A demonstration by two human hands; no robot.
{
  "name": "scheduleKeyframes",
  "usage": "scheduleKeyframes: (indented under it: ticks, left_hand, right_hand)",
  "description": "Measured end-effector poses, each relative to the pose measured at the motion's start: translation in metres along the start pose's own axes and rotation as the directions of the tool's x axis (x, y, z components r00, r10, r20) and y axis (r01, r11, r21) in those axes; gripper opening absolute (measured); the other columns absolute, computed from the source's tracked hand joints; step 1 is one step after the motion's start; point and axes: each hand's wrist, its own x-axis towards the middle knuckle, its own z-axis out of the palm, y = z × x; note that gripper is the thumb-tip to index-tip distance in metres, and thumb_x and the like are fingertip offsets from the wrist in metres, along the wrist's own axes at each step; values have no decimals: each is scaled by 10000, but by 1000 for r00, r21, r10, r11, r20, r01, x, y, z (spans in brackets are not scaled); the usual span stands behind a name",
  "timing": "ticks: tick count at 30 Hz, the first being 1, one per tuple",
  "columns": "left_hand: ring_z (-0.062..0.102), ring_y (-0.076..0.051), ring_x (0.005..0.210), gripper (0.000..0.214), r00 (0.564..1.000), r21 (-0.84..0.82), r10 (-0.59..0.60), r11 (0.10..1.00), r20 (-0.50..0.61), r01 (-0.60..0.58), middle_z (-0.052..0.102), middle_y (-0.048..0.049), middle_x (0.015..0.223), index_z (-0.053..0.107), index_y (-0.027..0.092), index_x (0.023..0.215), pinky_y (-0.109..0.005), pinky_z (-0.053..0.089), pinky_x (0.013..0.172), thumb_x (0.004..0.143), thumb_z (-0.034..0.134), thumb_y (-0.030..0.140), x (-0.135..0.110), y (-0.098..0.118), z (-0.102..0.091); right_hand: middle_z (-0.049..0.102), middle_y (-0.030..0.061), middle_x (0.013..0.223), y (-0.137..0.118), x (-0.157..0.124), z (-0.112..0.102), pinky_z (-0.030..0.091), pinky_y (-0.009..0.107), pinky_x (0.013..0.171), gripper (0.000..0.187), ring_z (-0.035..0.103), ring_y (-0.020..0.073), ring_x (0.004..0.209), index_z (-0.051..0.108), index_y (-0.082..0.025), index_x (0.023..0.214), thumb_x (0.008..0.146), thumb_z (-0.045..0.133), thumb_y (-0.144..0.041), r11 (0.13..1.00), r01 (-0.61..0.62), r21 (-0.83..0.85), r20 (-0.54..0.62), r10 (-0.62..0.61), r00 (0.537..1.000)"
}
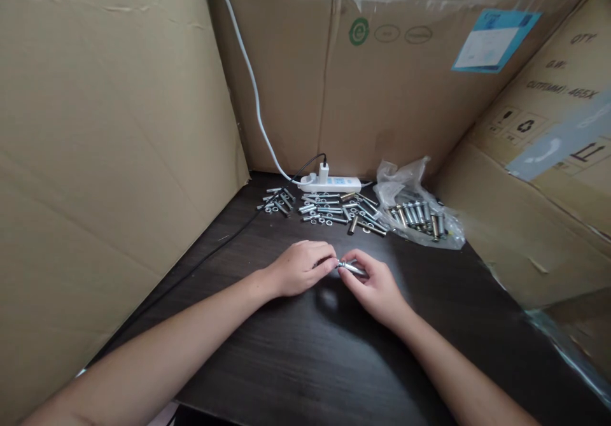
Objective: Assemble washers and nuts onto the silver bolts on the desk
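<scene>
Both of my hands meet over the dark wooden table (296, 356). My right hand (375, 286) is closed around a silver metal bolt (352, 267), which lies across its fingers and points left. My left hand (300, 267) pinches the bolt's left tip with fingers closed; whatever small part sits there is too small to name. Beyond my hands lies a loose pile of bolts, sleeves, nuts and washers (329, 211).
A clear plastic bag (415, 213) holding several more bolts sits at the back right. A white power strip (329, 184) with a white cable and a black cable lies against the back wall. Cardboard boxes (95, 158) enclose the table on the left, back and right.
</scene>
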Motion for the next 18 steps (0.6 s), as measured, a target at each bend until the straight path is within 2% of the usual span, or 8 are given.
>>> scheduleKeyframes:
  ticks: [2,4,6,8,11,18]
  left_hand:
    - [524,-143,778,171,1000,-22,0,1000,-16,-1,566,-15,877,528,187,975,-271,417,742,902,404,278,-2,1,0]
    - [504,-134,739,316,998,-55,4,998,-66,-7,539,-27,953,454,197,1132,-269,430,708,817,470,204,-4,2,-1]
    - [489,-130,718,447,991,-71,2,997,-134,-11,514,-38,990,395,199,1198,-274,437,696,761,476,154,-6,2,-2]
    - [493,-140,748,356,984,-56,-3,998,-176,-7,512,-40,969,433,191,1139,-281,437,716,785,453,165,-6,1,-4]
    - [510,-154,816,169,984,-6,-9,1000,-177,8,531,-36,929,502,184,995,-284,427,757,877,394,239,-3,1,-5]
    - [542,-137,777,291,995,74,-15,997,-99,23,599,-9,843,550,175,845,-265,394,748,960,326,321,0,0,-3]
  right_hand:
    - [566,-6,665,2,0,0,412,206,527,181,502,119,572,562,-174,828,808,552,-353,1000,-4,12,-3,4,1000]
    - [573,0,676,3,0,0,420,209,533,195,511,124,581,561,-174,837,806,556,-366,1000,-12,18,-11,12,1000]
    - [573,5,682,3,0,0,420,212,535,203,511,127,584,558,-175,837,806,554,-375,1000,-15,15,-9,15,1000]
    - [570,7,682,2,0,0,419,212,535,202,509,129,586,555,-177,830,808,547,-377,1000,-18,13,1,18,1000]
    - [564,3,677,0,-1,0,414,210,534,190,500,125,582,553,-178,822,807,547,-368,1000,-18,20,3,18,1000]
    - [537,-9,651,2,-1,0,393,204,515,169,473,117,565,554,-175,819,810,550,-344,1000,-13,19,4,13,1000]
